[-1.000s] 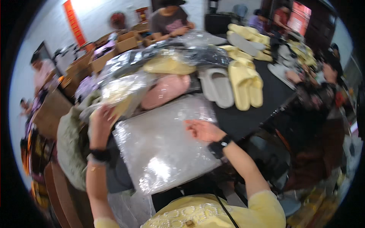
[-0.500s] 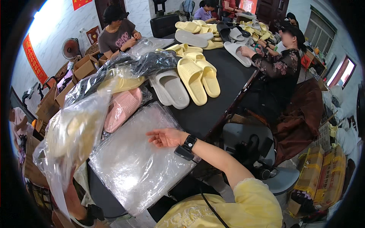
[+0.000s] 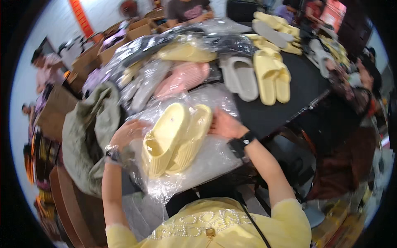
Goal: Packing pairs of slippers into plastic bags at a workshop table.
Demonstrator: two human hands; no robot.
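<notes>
A pair of yellow slippers point(image 3: 175, 138) in a clear plastic bag point(image 3: 138, 167) lies before me, on a stack of flat clear bags point(image 3: 219, 159). At its left side, my left hand point(image 3: 130, 131) is closed on the bag's edge; film and motion blur partly veil the fingers. On the other side is my right hand point(image 3: 227, 124), fingers apart and reaching to the edge of the nearer slipper; their tips are partly hidden. Just beyond lie bagged pink slippers point(image 3: 182, 79) and a bagged yellow pair point(image 3: 186, 51).
Unbagged grey slippers point(image 3: 242, 78) and yellow slippers point(image 3: 271, 76) stand on the black table point(image 3: 306, 78). A grey-green cloth or sack point(image 3: 87, 136) hangs at the left, near cardboard boxes point(image 3: 56, 111). Co-workers sit around the table's far side and right.
The bagged yellow slippers have come from the left onto the stack of bags. My left hand has moved in with them; my right hand is now beside them. The view has turned left.
</notes>
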